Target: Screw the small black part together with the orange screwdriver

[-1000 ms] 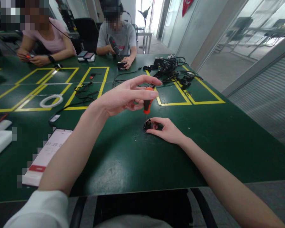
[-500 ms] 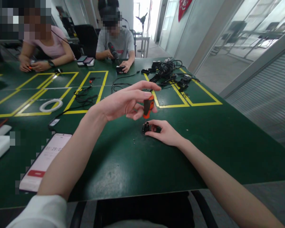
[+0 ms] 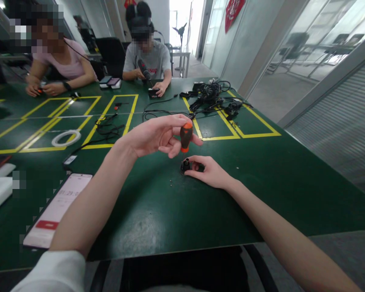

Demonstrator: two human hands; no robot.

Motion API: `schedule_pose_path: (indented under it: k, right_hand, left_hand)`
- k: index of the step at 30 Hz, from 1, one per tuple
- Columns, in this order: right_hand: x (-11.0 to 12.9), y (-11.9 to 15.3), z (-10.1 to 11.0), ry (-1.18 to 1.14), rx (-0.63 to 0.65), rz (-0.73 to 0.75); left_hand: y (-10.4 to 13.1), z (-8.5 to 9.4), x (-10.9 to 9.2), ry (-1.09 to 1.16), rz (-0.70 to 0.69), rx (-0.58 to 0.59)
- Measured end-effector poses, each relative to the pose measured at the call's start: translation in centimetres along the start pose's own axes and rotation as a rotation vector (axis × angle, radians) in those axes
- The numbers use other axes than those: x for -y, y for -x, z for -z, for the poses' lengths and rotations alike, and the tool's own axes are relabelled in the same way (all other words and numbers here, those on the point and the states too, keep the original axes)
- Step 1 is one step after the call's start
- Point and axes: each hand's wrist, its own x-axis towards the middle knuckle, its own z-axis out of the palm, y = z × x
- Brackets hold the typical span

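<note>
My left hand [image 3: 162,134] grips a short screwdriver [image 3: 186,137] with an orange and dark grey handle, held upright with its shaft pointing down. Below it, my right hand [image 3: 209,171] pinches a small round black part [image 3: 186,165] on the green table. The shaft reaches down to the black part, though the exact contact of the tip is too small to tell. Two tiny screws [image 3: 170,182] lie on the table just left of the black part.
A phone [image 3: 59,211] lies beside my left forearm. Farther off are a white ring [image 3: 66,138], a black cable [image 3: 108,127] and a heap of black cables [image 3: 211,95]. Two people sit across the green table [image 3: 231,215], one holding a power drill [image 3: 144,69].
The screwdriver has turned in my left hand and stands more upright, with my fingers shifted round its handle. My right hand keeps its hold on the black part. The view has tilted slightly.
</note>
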Motion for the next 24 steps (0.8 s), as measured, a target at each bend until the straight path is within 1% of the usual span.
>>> schedule_pose_path:
  k: [8,10,15,17,21,22,24]
  right_hand:
    - [-0.05,-0.04,0.01,0.039,0.017,0.002]
    - [-0.04,-0.10,-0.04,0.037,0.019,-0.002]
    - [0.08,-0.14,-0.08,0.022,0.022,-0.005]
    - [0.11,-0.09,-0.07,0.022,0.020,-0.008]
    - [0.09,0.01,-0.10,0.029,0.031,-0.022]
    - [0.09,0.01,-0.12,0.032,0.031,-0.025]
    - [0.10,-0.02,-0.19,0.036,0.025,-0.029]
  left_hand:
    - [0.43,-0.35,-0.06,-0.135,-0.073,-0.129]
    - [0.38,-0.20,-0.01,-0.138,-0.070,-0.126]
    - [0.01,0.10,0.34,-0.009,-0.045,-0.039]
    - [0.03,0.02,0.49,-0.006,-0.045,-0.045]
    - [0.35,-0.30,0.71,-0.011,-0.068,-0.120]
    - [0.40,-0.34,0.74,-0.010,-0.069,-0.123]
    - [0.36,-0.33,0.76,0.007,-0.064,-0.090]
